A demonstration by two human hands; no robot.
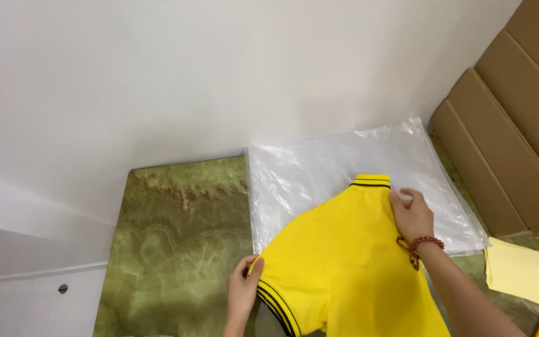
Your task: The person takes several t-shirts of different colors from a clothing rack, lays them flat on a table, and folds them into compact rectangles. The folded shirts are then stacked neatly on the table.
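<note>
1. Covering the work area, a green marbled tabletop (176, 237) meets a white wall (219, 75).
2. Flattened cardboard boxes (513, 125) lean at right.
3. Clear plastic bags (319, 168) lie stacked on the table.
4. Yellow polo shirt (344, 262) lies partly over the bags.
5. Pale yellow paper slips (519, 271) sit at right.
6. Right hand (412, 215) pinches the shirt near its collar.
7. Left hand (243, 290) grips the striped sleeve edge.

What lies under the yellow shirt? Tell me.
The yellow shirt lies partly on a stack of clear plastic bags and partly on the green marbled table. The shirt hides whatever else is beneath its middle.
</note>
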